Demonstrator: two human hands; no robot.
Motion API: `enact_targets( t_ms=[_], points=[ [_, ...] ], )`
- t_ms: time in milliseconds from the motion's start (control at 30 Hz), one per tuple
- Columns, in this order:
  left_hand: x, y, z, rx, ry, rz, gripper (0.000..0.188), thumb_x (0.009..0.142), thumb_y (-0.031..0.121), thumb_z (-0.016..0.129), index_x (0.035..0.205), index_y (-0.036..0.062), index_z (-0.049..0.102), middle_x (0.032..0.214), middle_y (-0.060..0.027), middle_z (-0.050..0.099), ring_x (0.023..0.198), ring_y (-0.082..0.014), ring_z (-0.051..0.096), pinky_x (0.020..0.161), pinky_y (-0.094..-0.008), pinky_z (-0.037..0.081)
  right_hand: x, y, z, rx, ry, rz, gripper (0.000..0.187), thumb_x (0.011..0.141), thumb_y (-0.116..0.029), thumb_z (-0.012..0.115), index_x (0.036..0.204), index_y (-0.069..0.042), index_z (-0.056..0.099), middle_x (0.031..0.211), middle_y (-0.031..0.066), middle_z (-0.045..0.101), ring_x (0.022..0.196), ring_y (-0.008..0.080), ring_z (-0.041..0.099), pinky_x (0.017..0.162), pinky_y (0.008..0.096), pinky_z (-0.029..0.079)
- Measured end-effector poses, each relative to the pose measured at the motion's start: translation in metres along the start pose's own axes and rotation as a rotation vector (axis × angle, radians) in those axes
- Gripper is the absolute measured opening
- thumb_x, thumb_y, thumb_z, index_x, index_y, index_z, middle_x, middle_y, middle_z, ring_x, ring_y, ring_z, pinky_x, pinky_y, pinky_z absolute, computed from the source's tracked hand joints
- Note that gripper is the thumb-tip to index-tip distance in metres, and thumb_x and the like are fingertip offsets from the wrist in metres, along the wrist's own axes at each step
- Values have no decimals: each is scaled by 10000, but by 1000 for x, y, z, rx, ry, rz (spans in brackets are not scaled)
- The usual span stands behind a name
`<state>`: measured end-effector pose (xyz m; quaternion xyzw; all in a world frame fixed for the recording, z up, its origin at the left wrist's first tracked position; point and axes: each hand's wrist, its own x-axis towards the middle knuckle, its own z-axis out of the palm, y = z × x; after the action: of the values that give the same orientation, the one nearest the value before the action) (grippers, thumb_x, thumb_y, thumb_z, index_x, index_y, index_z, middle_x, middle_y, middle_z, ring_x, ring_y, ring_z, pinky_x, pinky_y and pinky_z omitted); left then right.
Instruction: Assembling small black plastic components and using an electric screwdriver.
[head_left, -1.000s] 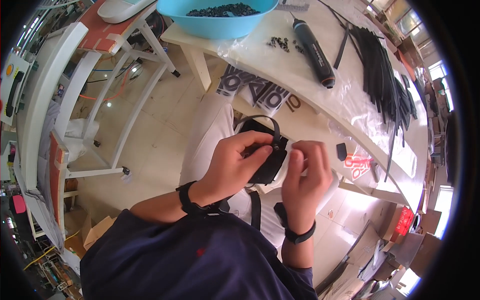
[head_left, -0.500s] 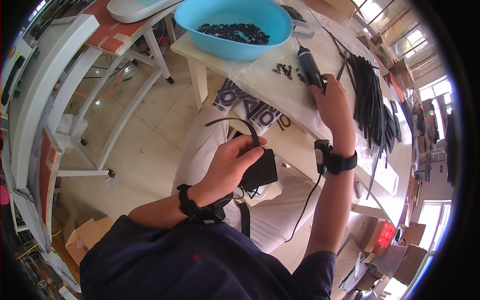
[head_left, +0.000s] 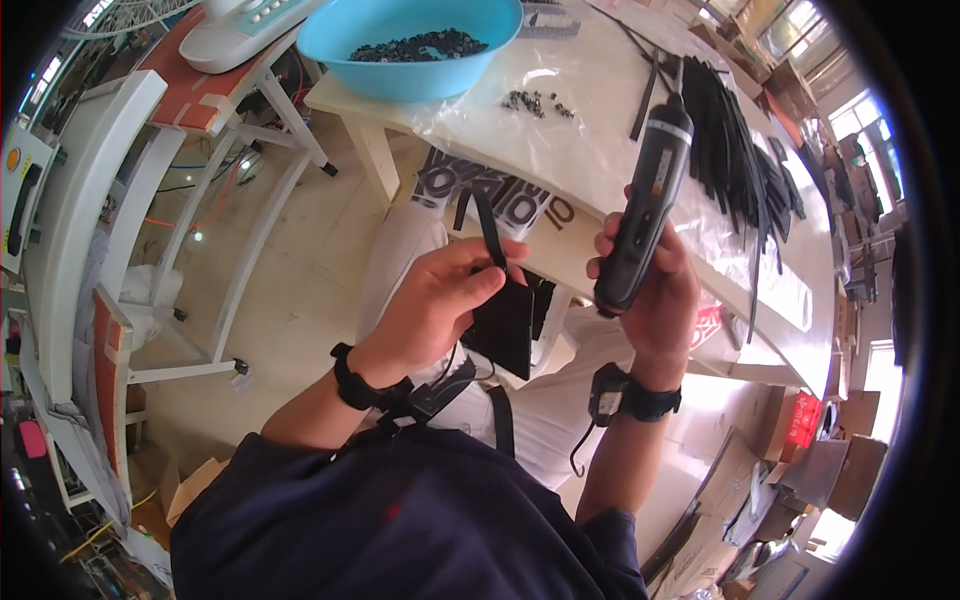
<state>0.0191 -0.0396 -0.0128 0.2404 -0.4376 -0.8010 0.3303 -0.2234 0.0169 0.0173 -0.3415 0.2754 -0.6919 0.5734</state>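
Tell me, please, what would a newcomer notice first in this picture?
The right hand holds a grey electric screwdriver upright at centre. Beside it, the left hand grips a flat black part with a strap. At the top, a blue bowl of small dark screws sits on the table.

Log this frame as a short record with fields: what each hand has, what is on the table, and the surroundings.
left hand: grips a flat black part with a black strap rising from it, over the lap
right hand: wrapped around a grey and black electric screwdriver, tip down beside the part
wrists: black bands on both
table: white, plastic-covered
on table: blue bowl of small dark pieces, loose screws, pile of black strips
at left: white metal frame
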Motion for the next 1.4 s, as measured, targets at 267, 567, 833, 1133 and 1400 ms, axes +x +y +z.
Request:
enact_targets(
  t_ms=[267,567,833,1133,1400],
  points=[
    [10,-10,-10,-591,-571,138,317,1077,239,492,1376,159,562,857,-50,584,756,-173,536,682,-343,438,-75,47,24,-67,296,28,568,964,-284,529,1402,55,404,952,119,532,738,171,545,564,300,492],
    [8,-23,-12,-708,-826,85,250,1079,265,489,1304,221,590,739,-26,582,610,-136,543,552,-292,434,-143,22,37,-788,22,237,591,781,-162,702,1311,43,538,888,161,683,771,276,678,761,357,536],
    [3,-25,-10,-721,-805,31,247,1065,260,523,1285,193,612,739,-74,603,619,-173,549,519,-303,439,-150,11,38,-995,-65,221,598,745,-136,713,1300,22,556,966,211,689,843,367,696,787,383,543],
    [1,-27,-8,-698,-694,64,223,1055,210,549,1261,158,618,736,-103,595,655,-189,528,535,-319,469,-146,6,39,-1054,-69,251,597,713,-110,731,1274,23,574,1003,225,681,866,404,688,788,408,546],
    [-1,-28,-11,-612,-635,61,219,1039,211,582,1244,144,624,736,-100,609,666,-193,533,555,-321,454,-142,-5,40,-1168,-82,215,581,687,-63,723,1246,32,594,964,226,669,823,410,675,745,416,540]
  ],
)
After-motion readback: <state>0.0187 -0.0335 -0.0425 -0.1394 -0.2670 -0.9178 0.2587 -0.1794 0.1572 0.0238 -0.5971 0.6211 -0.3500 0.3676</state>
